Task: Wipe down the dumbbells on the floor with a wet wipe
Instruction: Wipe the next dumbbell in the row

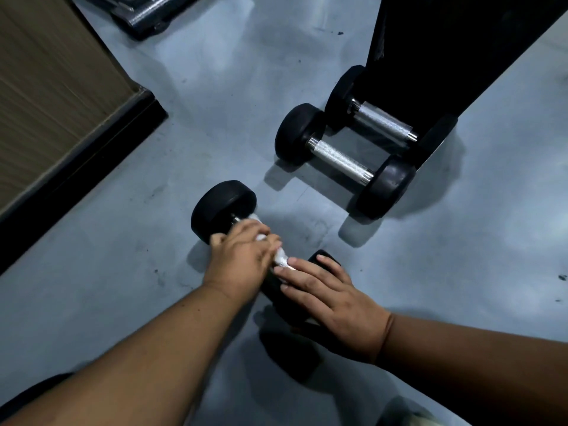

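Near dumbbell (223,207) on floor (123,272), frame centre | left hand (242,259) fingers curled round handle, wet wipe (281,256) wrapped under them to scrub | right hand (332,299) flat, fingers straight, pinning lower head against rolling | two other dumbbells (341,161) upper right, seemingly waiting.

We see a smooth grey-blue concrete floor (215,118) filling most of the frame, scuffed with dark marks and catching soft patches of light at right. At upper left stands a brown wood-grain panel (46,87) with a black base strip (76,179). A tall black upright structure (445,56) occupies the upper right
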`<state>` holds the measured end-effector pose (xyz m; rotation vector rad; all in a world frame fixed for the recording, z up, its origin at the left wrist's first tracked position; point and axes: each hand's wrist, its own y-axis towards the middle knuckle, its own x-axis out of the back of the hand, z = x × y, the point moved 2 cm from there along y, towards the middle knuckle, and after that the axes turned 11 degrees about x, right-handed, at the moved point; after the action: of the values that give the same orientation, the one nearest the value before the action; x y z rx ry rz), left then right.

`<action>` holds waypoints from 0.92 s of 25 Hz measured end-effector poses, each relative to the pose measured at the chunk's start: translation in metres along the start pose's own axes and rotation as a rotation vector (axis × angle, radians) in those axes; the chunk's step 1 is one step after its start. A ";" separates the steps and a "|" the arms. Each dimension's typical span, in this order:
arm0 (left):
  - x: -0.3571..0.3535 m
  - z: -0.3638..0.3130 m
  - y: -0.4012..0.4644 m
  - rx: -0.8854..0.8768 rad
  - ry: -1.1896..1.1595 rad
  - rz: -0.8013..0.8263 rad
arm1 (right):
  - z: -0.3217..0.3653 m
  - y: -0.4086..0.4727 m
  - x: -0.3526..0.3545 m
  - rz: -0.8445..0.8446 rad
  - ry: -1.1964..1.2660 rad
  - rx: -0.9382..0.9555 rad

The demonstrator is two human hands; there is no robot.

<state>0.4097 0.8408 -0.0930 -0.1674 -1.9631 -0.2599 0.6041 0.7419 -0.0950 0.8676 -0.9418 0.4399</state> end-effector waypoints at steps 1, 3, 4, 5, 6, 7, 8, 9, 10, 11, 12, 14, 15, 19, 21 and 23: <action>0.001 0.005 0.004 0.085 -0.025 -0.028 | 0.000 0.000 0.000 0.001 0.010 0.011; 0.000 -0.005 -0.005 0.278 -0.203 -0.004 | 0.000 0.002 0.001 -0.012 0.044 0.015; -0.004 -0.016 -0.014 0.292 -0.271 0.063 | -0.001 0.003 0.002 -0.023 0.059 0.011; -0.007 -0.024 -0.024 0.217 -0.265 0.106 | -0.002 0.003 0.002 -0.029 0.067 0.006; -0.007 -0.025 -0.029 0.093 -0.189 0.122 | -0.001 0.002 0.002 -0.029 0.066 0.003; -0.005 -0.019 -0.025 0.004 -0.107 0.122 | 0.000 0.002 0.002 -0.023 0.057 0.002; -0.004 -0.010 -0.016 -0.017 -0.040 0.105 | 0.002 0.002 0.002 -0.013 0.047 0.005; 0.000 -0.001 -0.004 0.035 -0.011 0.059 | 0.003 0.002 0.003 -0.007 0.041 0.013; 0.002 0.002 0.003 0.119 -0.017 0.009 | 0.003 0.003 0.004 -0.008 0.036 0.023; 0.002 0.002 0.003 0.217 -0.049 -0.021 | 0.002 0.003 0.005 -0.015 0.032 0.023; -0.001 -0.006 -0.001 0.296 -0.097 -0.007 | 0.000 0.002 0.005 -0.029 0.029 0.001; -0.008 -0.027 -0.019 0.289 -0.166 0.059 | -0.002 -0.001 0.006 -0.066 0.023 -0.122; -0.009 -0.030 -0.027 0.196 -0.165 0.067 | -0.002 -0.003 0.006 -0.074 0.016 -0.178; 0.003 0.013 -0.008 -0.074 0.005 0.063 | 0.011 -0.005 -0.001 -0.089 -0.023 -0.128; 0.009 0.018 -0.008 0.083 -0.045 0.049 | 0.014 -0.002 -0.002 -0.085 -0.031 -0.089; 0.007 0.002 -0.027 0.055 -0.093 0.086 | 0.015 -0.001 -0.003 -0.085 -0.030 -0.087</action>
<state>0.3989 0.8147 -0.0897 -0.2315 -2.0468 -0.1440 0.5958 0.7294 -0.0940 0.8338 -0.9409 0.3110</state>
